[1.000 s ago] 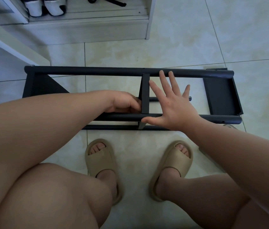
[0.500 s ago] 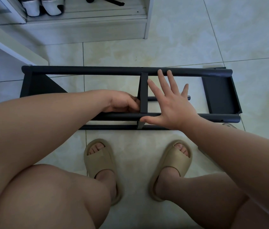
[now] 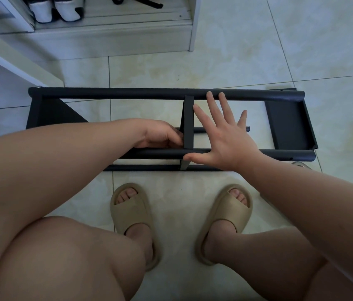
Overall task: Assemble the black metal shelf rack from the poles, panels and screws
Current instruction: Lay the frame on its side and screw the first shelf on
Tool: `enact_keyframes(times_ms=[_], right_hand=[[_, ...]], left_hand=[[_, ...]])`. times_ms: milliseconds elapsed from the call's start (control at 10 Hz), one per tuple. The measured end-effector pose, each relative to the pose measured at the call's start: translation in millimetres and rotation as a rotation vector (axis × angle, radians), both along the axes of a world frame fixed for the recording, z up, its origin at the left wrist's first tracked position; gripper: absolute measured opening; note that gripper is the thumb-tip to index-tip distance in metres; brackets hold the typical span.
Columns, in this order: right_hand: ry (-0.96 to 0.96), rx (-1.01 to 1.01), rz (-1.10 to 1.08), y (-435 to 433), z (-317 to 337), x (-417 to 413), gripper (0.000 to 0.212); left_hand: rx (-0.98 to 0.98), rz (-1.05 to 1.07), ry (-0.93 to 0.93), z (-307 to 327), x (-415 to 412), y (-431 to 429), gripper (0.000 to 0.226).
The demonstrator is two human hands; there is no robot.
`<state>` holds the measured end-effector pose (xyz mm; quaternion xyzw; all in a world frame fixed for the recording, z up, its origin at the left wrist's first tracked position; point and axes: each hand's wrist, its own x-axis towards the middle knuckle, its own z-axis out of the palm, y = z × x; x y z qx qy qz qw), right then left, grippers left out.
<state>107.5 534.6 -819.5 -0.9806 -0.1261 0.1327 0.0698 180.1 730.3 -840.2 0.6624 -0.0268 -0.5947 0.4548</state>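
Black rack [image 3: 127,94] lying sideways; middle panel [image 3: 188,127] edge-on.

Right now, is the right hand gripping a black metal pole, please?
No, the right hand lies open with straight, spread fingers over the black metal shelf rack.

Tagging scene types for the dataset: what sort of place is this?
Probably a home entryway or hallway. There is a glossy tiled floor and a white cabinet with white sneakers on its low shelf. The person wears beige slide sandals, with the black rack lying on the floor.
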Motion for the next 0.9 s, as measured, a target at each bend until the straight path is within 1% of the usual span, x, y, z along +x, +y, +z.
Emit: enact_keyframes(times_ms=[100, 200, 300, 400, 500, 600, 700, 800, 900], right_hand=[[0.001, -0.005, -0.001, -0.4, 0.6, 0.2, 0.125], [0.002, -0.01, 0.0, -0.1, 0.7, 0.2, 0.125], [0.002, -0.006, -0.001, 0.1, -0.1, 0.0, 0.125], [-0.001, -0.005, 0.0, 0.2, -0.5, 0.0, 0.125], [-0.002, 0.0, -0.001, 0.2, -0.8, -0.1, 0.125], [-0.002, 0.002, -0.002, -0.1, -0.5, 0.0, 0.125], [0.0, 0.001, 0.001, -0.1, -0.1, -0.2, 0.125], [0.0, 0.004, -0.001, 0.2, 0.5, -0.2, 0.125], [-0.002, -0.005, 0.001, 0.3, 0.7, -0.3, 0.125]], left_hand=[[-0.02, 0.004, 0.085, 0.0, 0.9, 1.7, 0.021], [0.06, -0.045, 0.074, 0.2, 0.3, -0.2, 0.018], [0.089, -0.041, 0.013, 1.1, -0.5, -2.3, 0.015], [0.048, -0.006, -0.017, 3.5, -1.4, -2.4, 0.016], [0.015, 0.033, -0.015, 2.2, -1.6, -1.9, 0.028], [-0.003, 0.048, 0.048, 0.5, -0.6, -1.3, 0.034], [0.061, -0.032, 0.048, 1.7, -0.2, -1.1, 0.019], [0.084, -0.052, 0.011, 2.3, -0.2, -2.4, 0.016], [0.06, -0.039, -0.006, 4.6, -1.0, -1.8, 0.021]])
